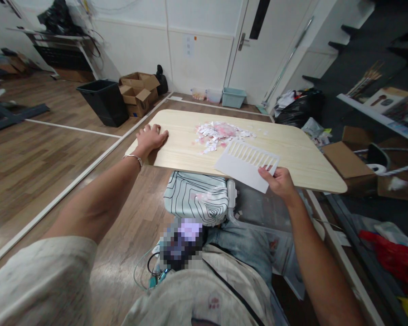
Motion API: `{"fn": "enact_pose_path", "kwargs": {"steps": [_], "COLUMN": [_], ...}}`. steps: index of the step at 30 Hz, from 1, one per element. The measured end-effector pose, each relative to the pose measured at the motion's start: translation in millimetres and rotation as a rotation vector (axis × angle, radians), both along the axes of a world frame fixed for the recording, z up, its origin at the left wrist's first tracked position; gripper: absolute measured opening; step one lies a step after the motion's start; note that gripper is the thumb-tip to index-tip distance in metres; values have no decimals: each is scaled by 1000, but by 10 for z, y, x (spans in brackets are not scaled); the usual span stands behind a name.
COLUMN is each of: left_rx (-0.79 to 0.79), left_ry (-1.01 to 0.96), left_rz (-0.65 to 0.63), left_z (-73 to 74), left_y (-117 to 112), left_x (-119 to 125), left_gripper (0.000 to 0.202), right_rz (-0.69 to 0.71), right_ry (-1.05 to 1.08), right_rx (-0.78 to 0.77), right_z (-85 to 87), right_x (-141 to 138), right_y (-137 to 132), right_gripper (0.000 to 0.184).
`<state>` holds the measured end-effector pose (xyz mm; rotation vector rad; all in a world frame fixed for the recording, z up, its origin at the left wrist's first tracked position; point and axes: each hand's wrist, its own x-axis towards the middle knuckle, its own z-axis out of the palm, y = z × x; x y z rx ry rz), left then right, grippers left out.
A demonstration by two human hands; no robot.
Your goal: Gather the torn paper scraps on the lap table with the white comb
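Note:
My left hand [152,138] lies flat on the near left corner of a light wooden table [302,156], fingers spread, holding nothing. A thin bracelet sits on that wrist. My right hand [278,179] pinches the near right corner of a white paper sheet [246,164] at the table's front edge. The sheet has a row of long slots cut through its far half. Beyond it, in the middle of the table, lies a pile of small white and pink paper scraps [221,133].
A patterned cushion [195,197] and a clear plastic bin [258,208] stand under the table by my knees. A black bin [104,100] and cardboard boxes [138,93] stand at the left; more boxes [347,158] and black bags at the right. A door [268,50] lies ahead.

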<state>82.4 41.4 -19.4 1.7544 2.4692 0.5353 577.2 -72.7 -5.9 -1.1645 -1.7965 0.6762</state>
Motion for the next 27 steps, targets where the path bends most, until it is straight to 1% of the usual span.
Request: {"fn": "enact_pose_path", "kwargs": {"steps": [2, 6, 9, 11, 13, 15, 17, 22, 27], "left_rx": [5, 9, 14, 9, 1, -4, -6, -4, -10], "left_ry": [0, -9, -10, -6, 0, 7, 11, 9, 11], "left_rz": [0, -1, -1, -1, -1, 2, 4, 4, 3], "left_z": [-8, -15, -9, -1, 10, 19, 26, 28, 27], "left_y": [3, 2, -3, -8, -15, -21, -26, -29, -28], "left_x": [-3, -3, 4, 11, 17, 24, 29, 32, 31], "left_gripper": [93, 93, 92, 93, 93, 93, 94, 93, 95], "right_rz": [-55, -190, -211, -173, -90, 2, 68, 127, 187], "right_ry": [51, 174, 207, 171, 98, 31, -3, -10, -19], "right_rx": [53, 243, 338, 311, 226, 142, 94, 67, 23], "right_z": [-40, -87, -95, -95, -95, -91, -82, -51, -46], "right_x": [51, 114, 110, 105, 110, 125, 147, 184, 118], "right_y": [29, 110, 136, 126, 108, 102, 112, 138, 91], "right_gripper": [78, 71, 67, 61, 57, 57, 59, 61, 61]}}
